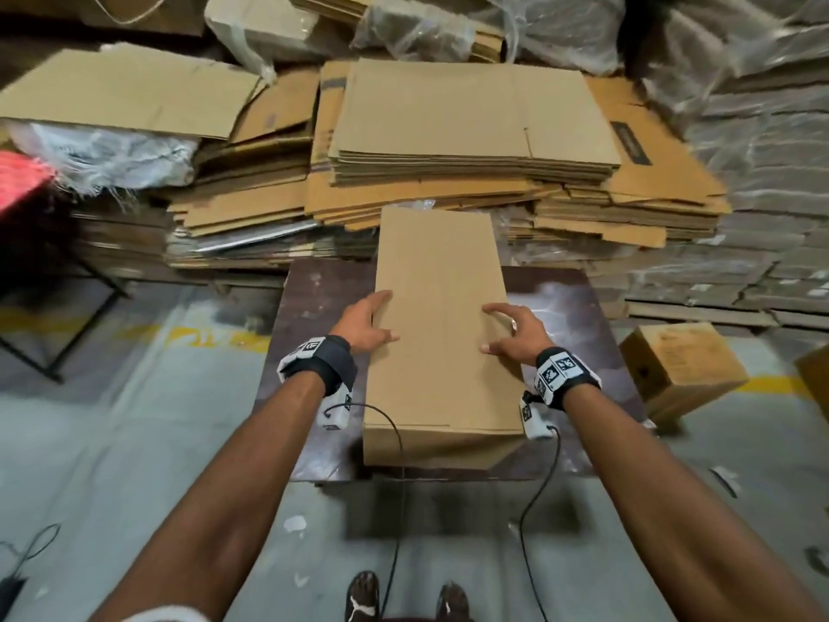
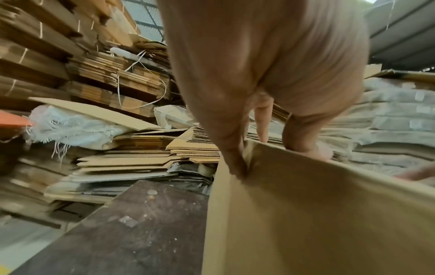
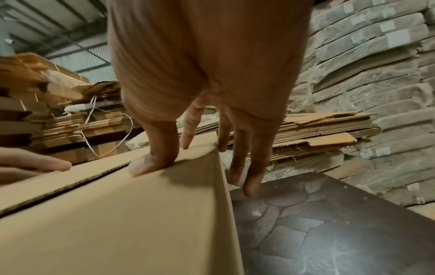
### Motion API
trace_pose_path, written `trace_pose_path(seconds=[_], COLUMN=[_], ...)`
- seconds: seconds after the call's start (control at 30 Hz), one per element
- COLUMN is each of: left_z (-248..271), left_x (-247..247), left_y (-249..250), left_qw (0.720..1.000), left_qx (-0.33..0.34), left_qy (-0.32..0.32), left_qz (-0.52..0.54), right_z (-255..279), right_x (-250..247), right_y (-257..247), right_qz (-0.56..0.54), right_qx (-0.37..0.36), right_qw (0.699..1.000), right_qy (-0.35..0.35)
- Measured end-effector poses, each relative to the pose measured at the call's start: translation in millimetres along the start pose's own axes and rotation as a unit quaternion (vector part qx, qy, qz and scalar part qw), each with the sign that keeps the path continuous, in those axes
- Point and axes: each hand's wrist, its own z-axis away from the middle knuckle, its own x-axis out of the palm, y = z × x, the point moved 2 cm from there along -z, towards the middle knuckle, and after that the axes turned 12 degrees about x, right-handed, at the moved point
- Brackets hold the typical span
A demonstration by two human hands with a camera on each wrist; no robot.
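Cardboard box [image 1: 442, 325] lies lengthwise on the dark table [image 1: 314, 298], with its near end at the table's front edge. The left hand [image 1: 365, 323] rests flat over the box's left top edge, its fingers straight, not gripping. The right hand [image 1: 516, 332] straddles the right top edge, spread and uncurled: the thumb presses on the top face and the outer fingers [image 3: 249, 167] lie against the side wall. Stacks of flattened cartons [image 1: 471, 141] rise just behind the table.
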Motion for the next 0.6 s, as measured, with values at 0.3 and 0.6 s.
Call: trace_pose_path(seconds=[0.3,0.6], left_z=[-7,86], left_x=[24,84], left_y=[26,43], left_qw=[0.982,0.988], left_qx=[0.006,0.009], left_qy=[0.061,0.000], left_qz=[-0.178,-0.153], right_z=[3,75], right_x=[7,70], right_y=[-14,35], right_qz=[0.198,0.224], right_qx=[-0.065,-0.077], right_qw=[0.975,0.969], right_qy=[0.073,0.072])
